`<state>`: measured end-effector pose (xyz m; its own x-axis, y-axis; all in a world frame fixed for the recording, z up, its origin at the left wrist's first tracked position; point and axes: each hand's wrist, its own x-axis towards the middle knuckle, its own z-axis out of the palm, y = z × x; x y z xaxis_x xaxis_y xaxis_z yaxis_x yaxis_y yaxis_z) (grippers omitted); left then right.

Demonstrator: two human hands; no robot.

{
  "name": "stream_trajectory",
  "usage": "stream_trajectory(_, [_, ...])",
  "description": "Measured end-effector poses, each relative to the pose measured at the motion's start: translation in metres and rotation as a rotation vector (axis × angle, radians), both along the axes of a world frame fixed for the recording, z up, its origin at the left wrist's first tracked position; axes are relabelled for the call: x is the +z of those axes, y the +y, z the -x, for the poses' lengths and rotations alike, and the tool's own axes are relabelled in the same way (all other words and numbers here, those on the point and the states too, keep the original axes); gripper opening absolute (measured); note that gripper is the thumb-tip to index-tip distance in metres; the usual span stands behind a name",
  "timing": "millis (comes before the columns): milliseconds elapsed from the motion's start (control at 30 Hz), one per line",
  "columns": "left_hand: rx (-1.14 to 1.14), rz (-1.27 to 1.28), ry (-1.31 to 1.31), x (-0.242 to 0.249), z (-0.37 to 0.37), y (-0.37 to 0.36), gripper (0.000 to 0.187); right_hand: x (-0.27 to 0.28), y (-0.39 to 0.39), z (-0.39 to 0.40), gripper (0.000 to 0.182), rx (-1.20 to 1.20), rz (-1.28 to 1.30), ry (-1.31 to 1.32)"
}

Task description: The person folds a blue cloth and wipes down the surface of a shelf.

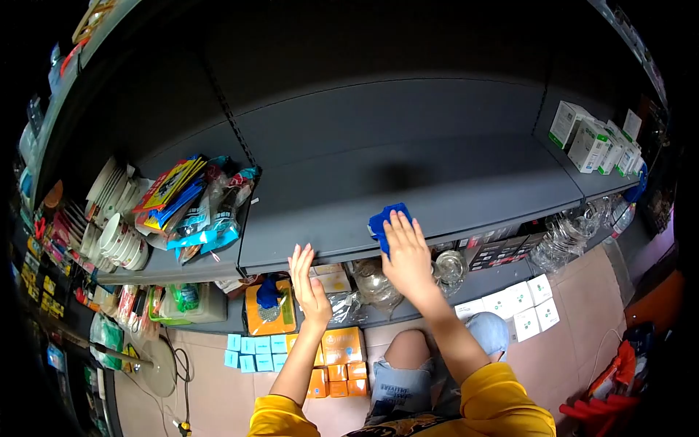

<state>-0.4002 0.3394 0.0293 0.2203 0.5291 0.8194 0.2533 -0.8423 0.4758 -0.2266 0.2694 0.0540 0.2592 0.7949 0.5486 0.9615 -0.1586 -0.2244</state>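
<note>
My right hand (406, 251) is over a folded blue cloth (378, 223) near the front edge of the grey shelf (306, 207). Its fingers reach across the cloth and hold it against the shelf surface. To the left, my left hand (309, 285) is raised by the shelf's front edge, fingers stretched and nothing in it. A soft dark shadow falls on the shelf beyond the cloth.
Stacked bowls (120, 244) and plastic-wrapped packets (196, 211) fill the left shelf section; white-green boxes (588, 146) stand at the right. Wrapped glassware (376, 284) sits on the lower shelf. Orange boxes (344, 346), light-blue boxes (255, 346) and white boxes (526, 320) lie below.
</note>
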Motion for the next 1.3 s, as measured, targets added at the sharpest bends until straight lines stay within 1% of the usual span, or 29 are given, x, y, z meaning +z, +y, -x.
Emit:
stream_trajectory(33, [0.009,0.006,0.005,0.0,0.001,0.0,0.043,-0.001,0.004,0.007,0.056,-0.001,0.035,-0.019])
stream_trajectory(133, [0.02,0.003,-0.009,0.001,0.001,0.001,0.044,0.0,0.017,0.039,0.055,0.109,0.065,-0.02])
stream_trajectory(200, [0.021,-0.002,-0.024,0.002,0.001,0.002,0.044,0.004,0.029,0.06,0.053,0.15,0.044,0.005])
stream_trajectory(233, [0.025,-0.007,-0.036,0.004,0.001,0.002,0.043,-0.003,0.038,0.068,0.052,0.207,-0.005,0.007])
stream_trajectory(300, [0.035,-0.023,-0.059,0.005,-0.001,0.003,0.043,-0.004,0.047,0.081,0.049,0.218,-0.015,-0.046])
stream_trajectory(367, [0.028,-0.017,-0.063,0.007,-0.003,0.003,0.043,-0.004,0.047,0.078,0.048,0.234,-0.013,-0.041])
stream_trajectory(400, [0.02,-0.01,-0.066,0.007,-0.004,0.003,0.042,-0.003,0.044,0.07,0.048,0.274,-0.034,0.039])
stream_trajectory(467, [0.008,-0.003,-0.061,0.007,-0.007,0.002,0.042,-0.001,0.035,0.054,0.043,0.27,-0.055,0.038])
stream_trajectory(533, [0.004,-0.038,-0.061,0.008,-0.008,0.002,0.039,0.0,0.024,0.036,0.043,0.215,-0.068,0.073])
stream_trajectory(700, [0.013,-0.042,-0.044,0.005,-0.005,0.001,0.038,0.004,0.0,0.006,0.048,0.134,-0.034,0.065])
stream_trajectory(933, [0.018,-0.029,-0.05,0.001,-0.003,0.001,0.038,-0.001,0.01,0.025,0.051,0.109,-0.031,-0.021])
stream_trajectory(967, [0.016,-0.029,-0.052,0.002,-0.003,0.001,0.038,0.002,0.014,0.031,0.054,0.135,-0.007,0.012])
stream_trajectory(1000, [0.011,-0.026,-0.053,0.002,-0.004,0.001,0.038,0.0,0.02,0.037,0.056,0.148,-0.001,-0.023])
stream_trajectory(1067, [0.005,-0.025,-0.053,0.003,-0.005,0.002,0.038,-0.004,0.033,0.053,0.047,0.194,-0.076,-0.006])
stream_trajectory(1133, [0.017,-0.011,-0.05,0.005,-0.008,0.003,0.041,-0.008,0.044,0.067,0.045,0.203,-0.087,-0.076])
stream_trajectory(1233, [-0.017,-0.026,0.005,0.007,-0.013,0.005,0.044,-0.014,0.045,0.076,0.042,0.309,-0.165,-0.036])
stream_trajectory(1300, [-0.061,-0.014,0.022,0.008,-0.017,0.003,0.044,-0.02,0.043,0.065,0.044,0.339,-0.145,-0.04])
